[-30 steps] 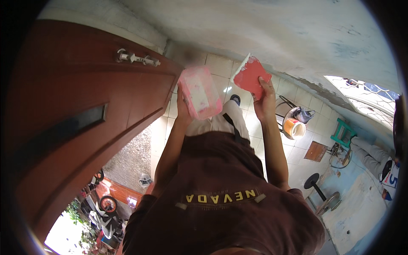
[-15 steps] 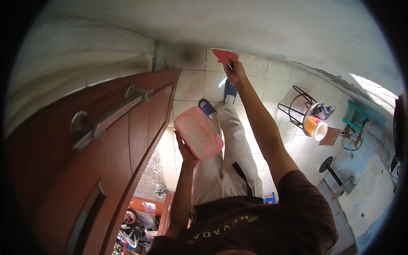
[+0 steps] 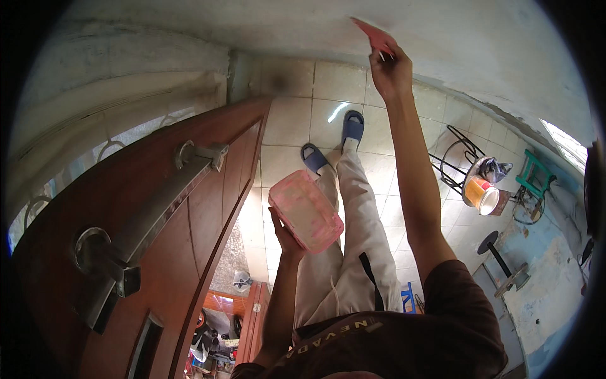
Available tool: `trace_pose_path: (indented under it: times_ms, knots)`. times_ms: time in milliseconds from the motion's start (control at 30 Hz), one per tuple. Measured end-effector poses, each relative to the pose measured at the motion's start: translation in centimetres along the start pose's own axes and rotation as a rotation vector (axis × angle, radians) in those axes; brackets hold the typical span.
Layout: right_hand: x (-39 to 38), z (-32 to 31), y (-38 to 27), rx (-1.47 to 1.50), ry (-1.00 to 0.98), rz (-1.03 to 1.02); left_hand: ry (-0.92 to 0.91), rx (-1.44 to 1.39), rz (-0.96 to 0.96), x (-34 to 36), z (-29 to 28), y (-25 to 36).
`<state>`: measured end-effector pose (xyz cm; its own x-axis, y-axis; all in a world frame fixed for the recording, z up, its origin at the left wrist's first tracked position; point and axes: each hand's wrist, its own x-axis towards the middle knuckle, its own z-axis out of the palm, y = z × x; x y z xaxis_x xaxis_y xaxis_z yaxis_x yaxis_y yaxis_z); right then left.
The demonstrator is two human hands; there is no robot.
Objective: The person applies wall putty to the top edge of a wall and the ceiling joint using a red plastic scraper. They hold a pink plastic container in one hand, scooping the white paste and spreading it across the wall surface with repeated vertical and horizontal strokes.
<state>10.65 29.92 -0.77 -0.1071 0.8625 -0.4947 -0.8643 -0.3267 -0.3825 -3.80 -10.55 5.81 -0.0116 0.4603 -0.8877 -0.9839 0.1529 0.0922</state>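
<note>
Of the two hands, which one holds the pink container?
The left hand; it holds the pink container, whereas the right hand holds the red tool near the wall.

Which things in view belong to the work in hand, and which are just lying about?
In hand:
pink tub, in the left hand
red scraper, in the right hand, up by the wall

Apparently just lying about, untouched:
orange bucket and dark bag, on the round stool
green stool
</note>
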Motion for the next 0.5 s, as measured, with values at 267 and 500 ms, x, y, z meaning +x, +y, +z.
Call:
trace_pose_path:
  times_ms: [267, 500]
  knots:
    - [1.9, -11.4, 2.8, 0.029, 0.387, 0.099, 0.026, 0.009, 0.007, 0.6, 1.0, 0.3]
    - [7.9, -13.4, 7.2, -0.129, 0.414, 0.122, 0.065, 0.033, 0.011, 1.0, 0.1, 0.0]
